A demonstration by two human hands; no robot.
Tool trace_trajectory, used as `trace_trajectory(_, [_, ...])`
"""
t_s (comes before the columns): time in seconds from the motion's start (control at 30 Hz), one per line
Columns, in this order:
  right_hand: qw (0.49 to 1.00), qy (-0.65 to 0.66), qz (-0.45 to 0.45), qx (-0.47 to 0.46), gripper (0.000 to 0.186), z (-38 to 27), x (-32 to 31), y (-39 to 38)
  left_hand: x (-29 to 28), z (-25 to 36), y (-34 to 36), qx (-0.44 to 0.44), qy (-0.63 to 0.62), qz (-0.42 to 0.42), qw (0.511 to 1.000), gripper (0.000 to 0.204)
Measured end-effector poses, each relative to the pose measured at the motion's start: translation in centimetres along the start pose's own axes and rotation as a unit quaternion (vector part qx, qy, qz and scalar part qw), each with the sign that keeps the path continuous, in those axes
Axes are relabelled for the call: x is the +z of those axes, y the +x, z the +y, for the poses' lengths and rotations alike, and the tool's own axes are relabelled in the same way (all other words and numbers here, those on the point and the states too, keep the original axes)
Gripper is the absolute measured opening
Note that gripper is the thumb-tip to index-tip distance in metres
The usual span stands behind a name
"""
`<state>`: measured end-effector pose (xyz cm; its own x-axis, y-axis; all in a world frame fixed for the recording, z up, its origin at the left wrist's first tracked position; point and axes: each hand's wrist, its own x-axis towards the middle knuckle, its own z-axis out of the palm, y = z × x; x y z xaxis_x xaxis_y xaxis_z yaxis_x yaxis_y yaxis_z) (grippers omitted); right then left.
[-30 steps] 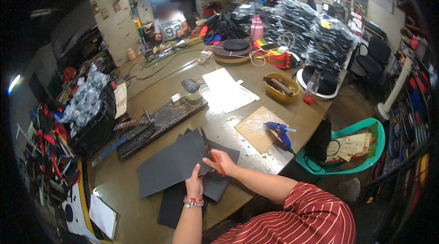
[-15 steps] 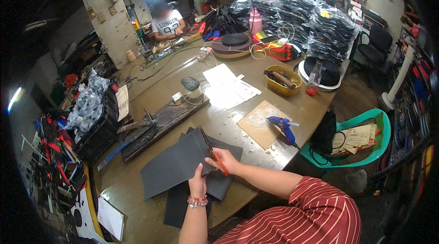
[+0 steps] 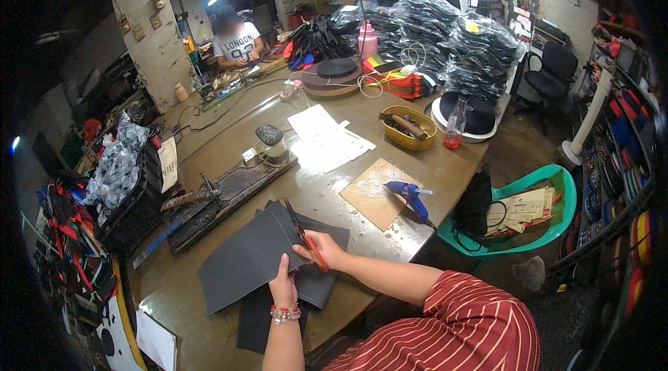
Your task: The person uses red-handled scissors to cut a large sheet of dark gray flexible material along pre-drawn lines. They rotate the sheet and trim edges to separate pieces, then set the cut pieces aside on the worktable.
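Observation:
My right hand (image 3: 327, 251) grips a pair of scissors (image 3: 321, 260) with orange-red handles. Their dark blades lie along the right edge of a dark grey sheet (image 3: 243, 256), pointing to its far corner. A pale line runs along the sheet near that edge. My left hand (image 3: 283, 287), with a bead bracelet at the wrist, holds the sheet's near right corner, thumb on top and the other fingers hidden beneath. More dark sheets (image 3: 327, 287) lie under it on the table. Whether the blades are cutting into the material is too small to tell.
A blue glue gun (image 3: 410, 197) rests by a tan board (image 3: 365, 194). Beyond are white papers (image 3: 327, 138), a yellow basket (image 3: 400, 138) and a glass bottle (image 3: 456, 124). A dark wooden plank (image 3: 229, 197) lies left. A green chair (image 3: 567, 207) stands right; a co-worker (image 3: 236, 41) sits across.
The whole view has shifted, so the table and things appear further left. My hands, the scissors and the sheet keep almost the same places relative to one another.

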<state>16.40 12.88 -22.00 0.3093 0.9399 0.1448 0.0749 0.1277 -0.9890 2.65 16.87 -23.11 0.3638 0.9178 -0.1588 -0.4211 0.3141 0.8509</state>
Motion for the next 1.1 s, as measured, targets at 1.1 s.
trace_trajectory(1.1, [0.999, -0.033, 0.017, -0.011, 0.031, -0.3, 0.1, 0.0, -0.2, -0.3, 0.3, 0.004, 0.018, -0.016, 1.0, 0.042])
